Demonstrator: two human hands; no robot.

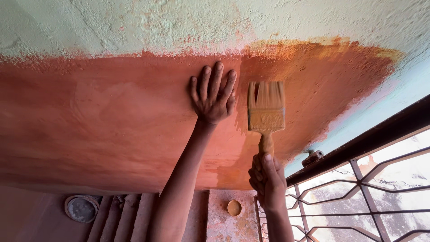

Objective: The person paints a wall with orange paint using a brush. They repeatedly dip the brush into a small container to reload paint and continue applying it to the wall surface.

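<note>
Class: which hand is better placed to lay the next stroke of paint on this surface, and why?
Probably the right hand: it grips the brush, whose bristles meet the wet orange patch. The left hand lies flat and empty on the painted surface.

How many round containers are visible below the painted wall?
2: a grey round container at lower left, and a small orange-filled bowl on the ledge between the two arms. Others may be hidden behind the arms.

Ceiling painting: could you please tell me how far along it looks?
Done: a broad terracotta coat covers the ceiling's middle. In hand: the right hand holds a wide paintbrush against the wet orange patch, left hand flat on the ceiling. Left: the pale green plaster beyond the edge.
</note>
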